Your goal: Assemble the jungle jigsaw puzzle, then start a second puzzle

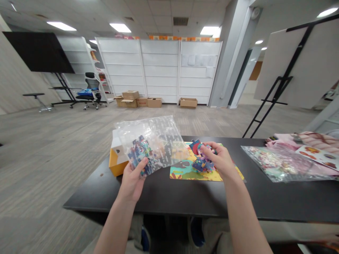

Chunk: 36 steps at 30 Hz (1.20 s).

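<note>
Table: the black table (182,201) spread before me, smooth and dully shiny, twelve being straight ahead; it ran out of view at three.
Room: grey streaked floor (53,151) all round, white shelving (159,70) at twelve with cardboard boxes (129,100) at its foot, a dark screen (37,53) at ten, a pale board (296,67) on a black stand at two.
Left grip: my left hand (134,181), at eleven, pinched a clear plastic bag (169,141), thumb on top, above the table.
Bag: thin, crinkled and glossy, pale lettering across it, bunched puzzle pieces (143,151) inside.
Right grip: my right hand (221,160), at one, held a loose cluster (202,165) of knobbed, flat, many-coloured pieces, above the picture sheet (182,173).
Sheet: flat, yellow and turquoise, with cartoon animals.
Yellow box: a stiff, straight-edged box (116,164) with a white inside stood at ten.
At two to three: another clear bag (280,165) lay rumpled beside soft pink cloth (286,143).
Hidden: the bag veiled the sheet's left end and part of the box; my fingers covered some pieces, and I could not count them.
Cut off: the pink cloth, at the right edge.
</note>
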Available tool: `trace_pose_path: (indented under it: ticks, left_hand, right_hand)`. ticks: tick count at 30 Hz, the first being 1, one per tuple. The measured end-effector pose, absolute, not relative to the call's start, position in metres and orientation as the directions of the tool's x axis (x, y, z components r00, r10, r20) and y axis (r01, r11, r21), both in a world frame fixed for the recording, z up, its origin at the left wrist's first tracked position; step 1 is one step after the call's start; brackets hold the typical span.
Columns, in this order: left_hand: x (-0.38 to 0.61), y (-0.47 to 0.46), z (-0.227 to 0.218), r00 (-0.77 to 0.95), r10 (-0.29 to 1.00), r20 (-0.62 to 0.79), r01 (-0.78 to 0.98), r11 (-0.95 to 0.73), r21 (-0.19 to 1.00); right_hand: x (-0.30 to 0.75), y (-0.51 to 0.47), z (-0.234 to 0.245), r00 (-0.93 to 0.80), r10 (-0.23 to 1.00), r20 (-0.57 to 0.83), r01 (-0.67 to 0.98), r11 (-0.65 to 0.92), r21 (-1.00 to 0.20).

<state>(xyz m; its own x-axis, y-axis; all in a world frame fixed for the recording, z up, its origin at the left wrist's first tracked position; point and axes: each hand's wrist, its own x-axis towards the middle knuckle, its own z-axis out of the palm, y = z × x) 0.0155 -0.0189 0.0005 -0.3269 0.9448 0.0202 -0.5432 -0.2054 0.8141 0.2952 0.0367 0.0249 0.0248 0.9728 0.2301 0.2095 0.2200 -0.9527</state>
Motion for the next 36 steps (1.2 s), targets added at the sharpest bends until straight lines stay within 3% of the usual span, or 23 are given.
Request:
trace_pose_path:
  ticks: [2, 5, 8, 12, 21, 27, 30, 33, 36]
  left_hand:
    - [0.012, -0.019, 0.005, -0.395, 0.918, 0.026, -0.585, -0.273, 0.764]
    - [0.01, -0.02, 0.009, -0.439, 0.898, 0.014, -0.638, -0.322, 0.699]
    - [0.011, -0.021, 0.01, -0.421, 0.907, -0.019, -0.68, -0.302, 0.668]
    - [0.017, -0.022, 0.007, -0.328, 0.944, -0.042, -0.686, -0.208, 0.698]
    - [0.023, -0.024, 0.001, -0.198, 0.98, -0.037, -0.627, -0.098, 0.773]
    - [0.03, -0.027, 0.0, -0.081, 0.996, -0.023, -0.549, -0.025, 0.836]
    - [0.03, -0.028, 0.0, -0.05, 0.998, -0.032, -0.549, 0.0, 0.836]
    - [0.031, -0.029, -0.001, -0.052, 0.998, -0.045, -0.543, 0.01, 0.839]
    - [0.032, -0.03, -0.002, -0.035, 0.998, -0.049, -0.523, 0.024, 0.852]
  right_hand:
    - [0.301, 0.038, 0.022, -0.003, 0.982, 0.187, 0.242, 0.182, -0.953]
    - [0.294, 0.04, 0.016, -0.182, 0.969, 0.165, 0.413, 0.227, -0.882]
    - [0.274, 0.042, 0.006, -0.309, 0.93, 0.197, 0.556, 0.345, -0.756]
    - [0.251, 0.045, -0.008, -0.362, 0.916, 0.171, 0.665, 0.383, -0.642]
    - [0.251, 0.045, -0.008, -0.34, 0.872, 0.352, 0.544, 0.488, -0.683]
    - [0.245, 0.045, -0.017, -0.416, 0.793, 0.446, 0.519, 0.61, -0.599]
    - [0.264, 0.045, -0.004, -0.341, 0.848, 0.406, 0.573, 0.53, -0.625]
    - [0.29, 0.042, 0.013, -0.116, 0.906, 0.406, 0.682, 0.37, -0.631]
    - [0.305, 0.037, 0.025, -0.013, 0.938, 0.346, 0.596, 0.285, -0.751]
